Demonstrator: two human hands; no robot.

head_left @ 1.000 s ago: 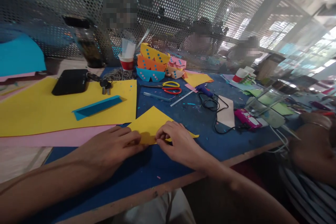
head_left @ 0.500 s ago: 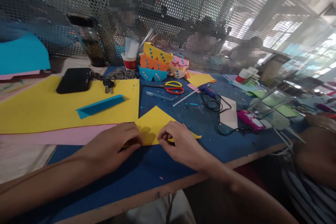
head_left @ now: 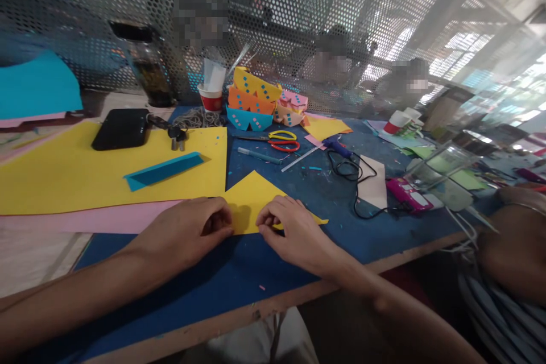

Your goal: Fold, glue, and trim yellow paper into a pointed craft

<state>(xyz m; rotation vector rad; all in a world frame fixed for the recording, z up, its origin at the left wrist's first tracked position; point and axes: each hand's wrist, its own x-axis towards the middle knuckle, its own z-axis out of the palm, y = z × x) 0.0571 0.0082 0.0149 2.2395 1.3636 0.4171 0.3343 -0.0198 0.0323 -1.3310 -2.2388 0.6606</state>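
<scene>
A yellow paper triangle (head_left: pixel 252 199) lies flat on the blue table (head_left: pixel 239 273) in front of me. My left hand (head_left: pixel 187 233) rests curled on its near left edge, fingertips pinched on the paper. To the right, my right hand (head_left: pixel 294 230) pinches the triangle's near edge with thumb and forefinger. Both hands press the paper's lower edge against the table, a short gap between them.
Big yellow sheet (head_left: pixel 85 170) over pink sheet (head_left: pixel 106 219) at left, with a blue folded strip (head_left: pixel 164 169), a black case (head_left: pixel 121 129) and keys. Scissors (head_left: pixel 277 142), glue gun (head_left: pixel 336 148) with cord, stacked paper crafts (head_left: pixel 256 99), red cup (head_left: pixel 211 99). Another person's arm (head_left: pixel 512 244) at right.
My left hand has curled tighter and drawn slightly left along the paper's near edge. My right hand has barely moved.
</scene>
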